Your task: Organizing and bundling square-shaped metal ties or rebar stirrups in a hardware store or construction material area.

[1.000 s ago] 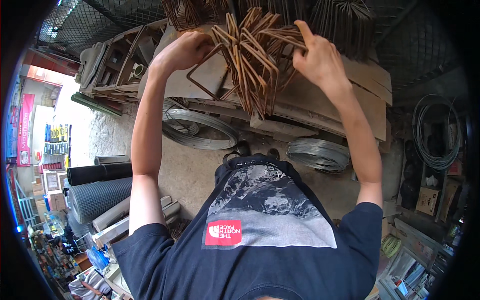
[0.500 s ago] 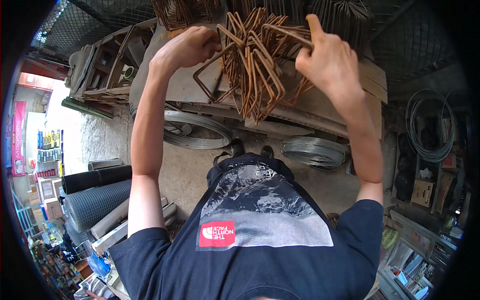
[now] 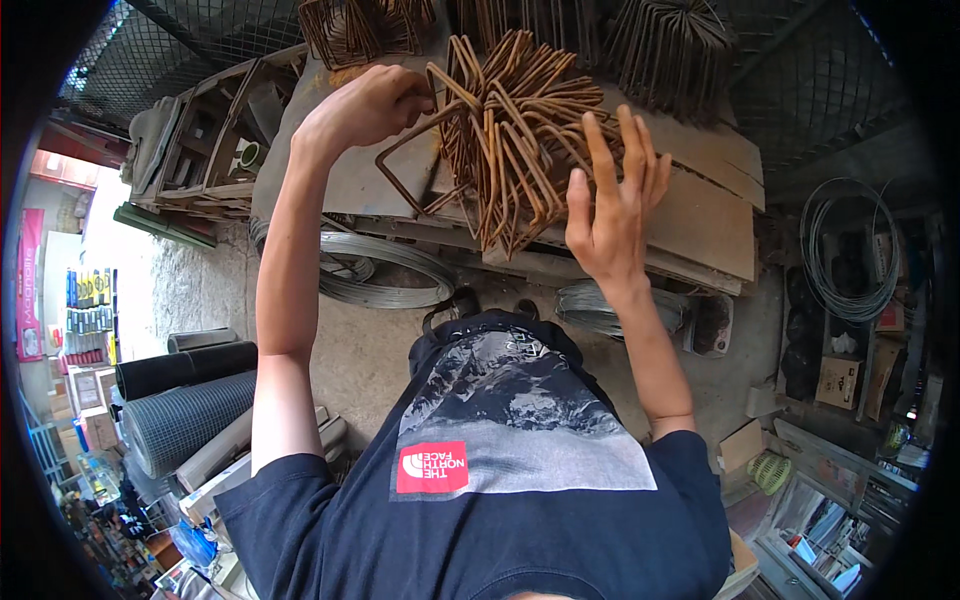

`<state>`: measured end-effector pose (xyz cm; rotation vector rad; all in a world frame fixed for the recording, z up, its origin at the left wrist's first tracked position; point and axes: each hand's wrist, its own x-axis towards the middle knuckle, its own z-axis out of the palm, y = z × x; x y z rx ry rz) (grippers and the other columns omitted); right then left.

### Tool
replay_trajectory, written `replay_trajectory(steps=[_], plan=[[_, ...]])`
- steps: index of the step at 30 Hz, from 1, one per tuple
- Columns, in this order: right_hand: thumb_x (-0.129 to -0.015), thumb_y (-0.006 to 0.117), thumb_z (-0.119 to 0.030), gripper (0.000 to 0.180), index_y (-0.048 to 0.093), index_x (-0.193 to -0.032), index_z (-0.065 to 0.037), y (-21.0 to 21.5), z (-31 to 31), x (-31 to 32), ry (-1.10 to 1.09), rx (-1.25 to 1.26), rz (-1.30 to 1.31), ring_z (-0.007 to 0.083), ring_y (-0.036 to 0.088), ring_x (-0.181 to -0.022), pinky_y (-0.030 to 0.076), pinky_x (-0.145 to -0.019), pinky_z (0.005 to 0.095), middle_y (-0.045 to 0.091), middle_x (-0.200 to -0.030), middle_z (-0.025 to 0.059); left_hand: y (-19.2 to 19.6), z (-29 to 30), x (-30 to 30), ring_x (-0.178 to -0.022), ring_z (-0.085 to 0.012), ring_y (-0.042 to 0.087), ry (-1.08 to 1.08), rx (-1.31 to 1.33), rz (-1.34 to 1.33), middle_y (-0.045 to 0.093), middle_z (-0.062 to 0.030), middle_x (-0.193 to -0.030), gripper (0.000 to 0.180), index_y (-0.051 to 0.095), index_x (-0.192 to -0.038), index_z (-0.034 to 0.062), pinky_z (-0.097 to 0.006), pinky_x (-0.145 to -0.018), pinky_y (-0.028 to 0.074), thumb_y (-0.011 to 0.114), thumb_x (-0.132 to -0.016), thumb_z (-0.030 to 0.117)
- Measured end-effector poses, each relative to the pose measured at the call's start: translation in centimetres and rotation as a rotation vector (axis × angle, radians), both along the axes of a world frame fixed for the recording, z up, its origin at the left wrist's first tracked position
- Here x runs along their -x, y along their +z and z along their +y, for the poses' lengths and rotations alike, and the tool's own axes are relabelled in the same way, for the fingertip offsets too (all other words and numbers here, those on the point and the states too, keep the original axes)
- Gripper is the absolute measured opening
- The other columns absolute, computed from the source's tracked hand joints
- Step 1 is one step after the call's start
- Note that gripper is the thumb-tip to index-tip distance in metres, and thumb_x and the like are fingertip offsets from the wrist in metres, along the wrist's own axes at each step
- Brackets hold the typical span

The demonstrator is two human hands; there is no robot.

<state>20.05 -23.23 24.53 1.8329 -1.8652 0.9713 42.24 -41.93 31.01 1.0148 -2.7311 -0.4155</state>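
Note:
A tangled bunch of rusty rebar stirrups, bent into squares, stands on the worktop in front of me. My left hand is closed at the bunch's left side, its curled fingers on the bent bar of one stirrup; the fingertips are partly hidden. Just right of the bunch, my right hand is open with its fingers spread and nothing in it. Its thumb and forefinger come close to the stirrups' right ends; whether they touch, I cannot tell.
More stirrup bundles stand along the back of the cardboard-covered worktop. Coils of wire lie under its front edge, and another wire coil hangs at right. Mesh rolls lie at left, below a wooden shelf.
My right hand has let go of the stirrup at the right side, moved down and left, and opened. That stirrup has dropped back among the others. My left hand stays nearly in place.

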Motion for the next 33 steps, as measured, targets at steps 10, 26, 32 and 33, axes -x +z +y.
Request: replay_trajectory(steps=[10,26,32,33], plan=[[-0.088,0.044,-0.048,0.061,0.044,-0.132,-0.006,1.8,-5.2,-2.5,0.415,0.179,-0.129,0.0367,0.034,-0.128,0.024,-0.107,0.0495,0.04,-0.135,0.0209,0.8,-0.1,-0.1,-0.089,-0.035,0.06,-0.034,-0.008,-0.05,0.064,-0.0168,-0.096,0.021,0.059,-0.105,0.0011,-0.038,-0.076,0.049,0.054,-0.085,0.006],[-0.06,0.082,-0.051,0.133,-0.012,-0.142,-0.003,-7.5,0.9,-8.5,0.146,0.308,-0.472,0.044,-0.006,-0.138,0.004,-0.11,0.0593,-0.007,-0.148,0.0278,-0.4,0.1,-0.2,-0.084,-0.0322,0.063,-0.079,0.09,0.016,0.066,-0.0157,-0.086,0.021,0.066,-0.098,0.0027,-0.039,-0.073,0.05,0.056,-0.08,0.008],[-0.059,0.085,-0.041,0.139,-0.02,-0.139,0.001,-7.5,-3.5,-6.8,0.255,0.159,-0.646,0.0382,0.023,-0.133,0.013,-0.113,0.0498,0.016,-0.141,0.026,0.8,-0.2,-0.5,-0.093,-0.0319,0.059,-0.103,0.082,0.02,0.064,-0.0145,-0.094,0.02,0.064,-0.102,0.0035,-0.038,-0.082,0.048,0.058,-0.085,0.012],[-0.061,0.084,-0.034,0.133,-0.018,-0.139,0.003,-5.5,-4.0,-6.3,0.301,0.252,-0.569,0.0366,0.027,-0.131,0.017,-0.112,0.0488,0.022,-0.139,0.0252,1.0,-0.4,-1.0,-0.092,-0.0319,0.06,-0.065,0.091,0.013,0.064,-0.0151,-0.093,0.02,0.064,-0.102,0.003,-0.038,-0.081,0.048,0.058,-0.085,0.012]])
